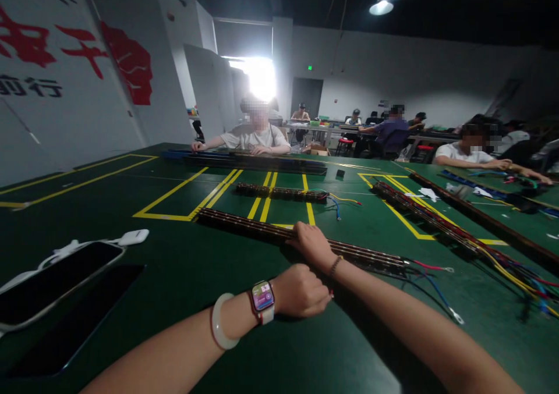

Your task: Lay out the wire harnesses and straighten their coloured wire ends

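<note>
A long dark strip point(244, 222) with pale lines along its length lies slantwise on the green table. Red and blue wires point(437, 295) with metal ring ends come out of its right end. My right hand point(312, 244) rests over the middle of this strip, fingers curled down on its far side, where the fingertips are hidden. Nearer to me, my left hand point(302, 291) is closed just above the table. Whatever is in its fingers is too small or hidden to make out; a tiny red spot shows by the fingertips.
Beyond lies a shorter strip point(282, 192) with yellow and blue wires. Another wired bundle point(432, 219) is to the right. A phone point(61, 277) with a white cable and a dark flat panel point(82, 318) lie at left. Two people sit across the table point(183, 272).
</note>
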{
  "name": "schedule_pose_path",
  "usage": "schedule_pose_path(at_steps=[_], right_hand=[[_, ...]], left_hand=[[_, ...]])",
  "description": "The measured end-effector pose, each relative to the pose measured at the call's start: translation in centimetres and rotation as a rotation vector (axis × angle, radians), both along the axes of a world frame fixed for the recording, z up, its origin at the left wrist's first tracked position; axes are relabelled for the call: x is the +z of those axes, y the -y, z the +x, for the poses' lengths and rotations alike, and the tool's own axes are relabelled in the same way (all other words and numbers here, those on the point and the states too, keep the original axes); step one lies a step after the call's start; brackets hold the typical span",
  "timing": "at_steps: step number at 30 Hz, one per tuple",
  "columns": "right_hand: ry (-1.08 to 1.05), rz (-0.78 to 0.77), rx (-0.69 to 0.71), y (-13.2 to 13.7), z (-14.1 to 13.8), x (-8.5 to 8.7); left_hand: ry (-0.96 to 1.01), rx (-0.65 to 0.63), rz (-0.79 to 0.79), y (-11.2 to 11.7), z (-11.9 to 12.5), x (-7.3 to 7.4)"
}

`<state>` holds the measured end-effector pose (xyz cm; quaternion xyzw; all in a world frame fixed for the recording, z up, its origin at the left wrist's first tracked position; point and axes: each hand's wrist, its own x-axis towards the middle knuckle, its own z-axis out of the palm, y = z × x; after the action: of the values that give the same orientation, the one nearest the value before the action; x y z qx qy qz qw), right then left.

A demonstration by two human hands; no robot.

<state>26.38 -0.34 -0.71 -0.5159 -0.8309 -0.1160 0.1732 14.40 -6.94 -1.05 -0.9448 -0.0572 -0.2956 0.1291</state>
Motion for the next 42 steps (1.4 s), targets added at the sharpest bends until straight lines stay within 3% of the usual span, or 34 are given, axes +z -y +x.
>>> schedule_pose_path(at_steps=[7, 10, 12, 15, 18, 22, 25, 28, 31, 34, 36, 42], right_hand=[[-0.047, -0.053, 0.099, -2.6, -6.9, 0.8], [-0.109, -0.031, 0.204, -2.2, -7.4, 1.6], [-0.139, 0.003, 0.289, -1.4, -6.2, 2.3], [-0.166, 0.006, 0.364, -0.3, -2.0, 3.6], [-0.209, -0.075, 0.324, 0.3, 4.4, 4.7], [-0.306, -0.184, 0.048, 1.2, 14.0, 5.1], [-0.315, -0.327, -0.103, 2.1, 19.8, 4.5], [-0.272, -0.521, -0.151, 2.8, 22.9, 3.5], [-0.267, -0.692, -0.147, 3.1, 23.6, 2.8], [-0.242, -0.749, -0.153, 3.2, 23.2, 2.9], [-0.23, -0.728, -0.149, 3.3, 22.7, 3.2], [-0.233, -0.546, -0.108, 3.7, 18.2, 3.3]], left_hand=[[0.029, -0.091, -0.023, 0.1, -0.2, 0.3], [-0.003, -0.092, -0.046, 0.2, -0.3, 0.4], [-0.041, -0.086, -0.064, 0.2, -0.3, 0.5], [-0.076, -0.068, -0.074, 0.3, -0.3, 0.6], [-0.071, -0.05, -0.073, 0.3, -0.3, 0.8], [-0.067, -0.024, -0.078, 0.4, -0.3, 0.8], [-0.056, 0.002, -0.083, 0.3, -0.3, 0.8], [-0.056, 0.02, -0.094, 0.1, -0.5, 0.7], [-0.056, 0.042, -0.151, -0.1, -0.7, 0.5], [-0.031, 0.079, -0.319, 0.0, -0.6, 0.8], [0.006, 0.112, -0.523, 0.3, -0.4, 1.2], [0.064, 0.117, -1.422, 1.4, 0.3, 2.6]])
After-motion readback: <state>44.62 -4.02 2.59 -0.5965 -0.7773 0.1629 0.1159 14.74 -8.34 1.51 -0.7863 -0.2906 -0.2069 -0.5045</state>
